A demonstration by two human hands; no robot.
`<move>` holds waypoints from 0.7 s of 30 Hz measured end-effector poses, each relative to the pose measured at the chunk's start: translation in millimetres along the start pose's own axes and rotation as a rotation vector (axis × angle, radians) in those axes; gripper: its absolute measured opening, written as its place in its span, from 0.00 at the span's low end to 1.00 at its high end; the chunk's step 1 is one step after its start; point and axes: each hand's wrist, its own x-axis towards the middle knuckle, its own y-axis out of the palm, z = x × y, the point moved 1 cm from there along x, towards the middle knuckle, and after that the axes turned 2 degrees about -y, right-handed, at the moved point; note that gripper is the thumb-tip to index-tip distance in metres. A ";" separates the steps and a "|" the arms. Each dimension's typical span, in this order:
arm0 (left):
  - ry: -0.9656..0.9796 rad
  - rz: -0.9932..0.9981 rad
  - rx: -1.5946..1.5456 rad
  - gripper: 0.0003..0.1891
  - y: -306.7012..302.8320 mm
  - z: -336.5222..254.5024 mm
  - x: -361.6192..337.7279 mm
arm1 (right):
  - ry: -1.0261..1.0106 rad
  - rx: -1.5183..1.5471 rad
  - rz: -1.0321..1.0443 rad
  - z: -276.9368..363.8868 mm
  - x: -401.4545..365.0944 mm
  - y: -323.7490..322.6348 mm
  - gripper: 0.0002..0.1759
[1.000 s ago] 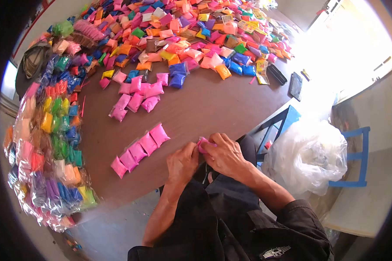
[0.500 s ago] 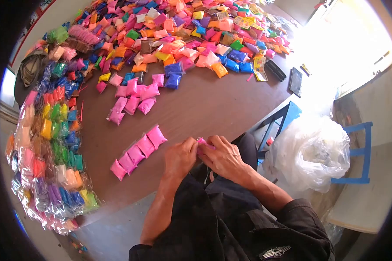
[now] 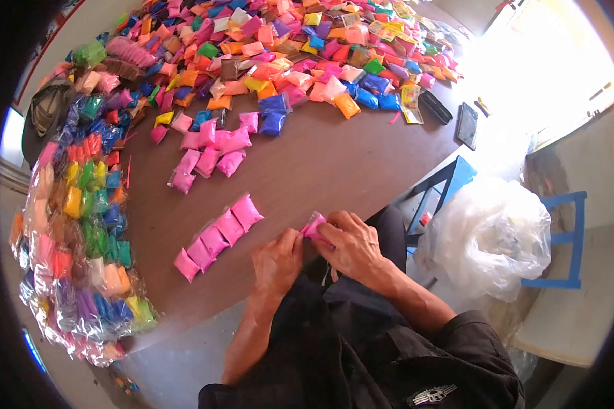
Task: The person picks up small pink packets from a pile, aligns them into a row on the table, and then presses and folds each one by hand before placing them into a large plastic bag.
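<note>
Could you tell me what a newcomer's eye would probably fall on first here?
Probably the big heap of many-coloured packets spread over the far part of the brown table. Next might come the slanting row of pink packets nearer the person, beside the left hand. The bulky clear plastic bag by the blue chair at the right also stands out.

You could slide a hand over the bare brown table (image 3: 334, 157) in the middle of the frame, but the big bag pile (image 3: 273, 51) blocks the top.
</note>
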 end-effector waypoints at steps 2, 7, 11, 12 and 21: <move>-0.023 -0.019 -0.001 0.06 3.6 3.9 -3.7 | 0.030 -0.010 -0.009 1.8 -1.8 1.6 0.12; -0.027 -0.054 -0.110 0.06 -3.3 -0.9 -6.0 | 0.045 -0.031 -0.032 -0.1 -0.4 4.3 0.12; -0.014 -0.030 -0.034 0.06 -0.1 5.5 -2.5 | 0.082 0.002 -0.047 3.6 0.1 6.3 0.13; -0.013 -0.016 -0.013 0.06 -2.5 2.9 0.1 | 0.088 0.010 -0.050 4.7 -1.5 5.6 0.13; -0.024 -0.019 0.051 0.07 2.1 4.7 1.9 | 0.112 0.022 -0.064 2.0 -2.4 11.0 0.17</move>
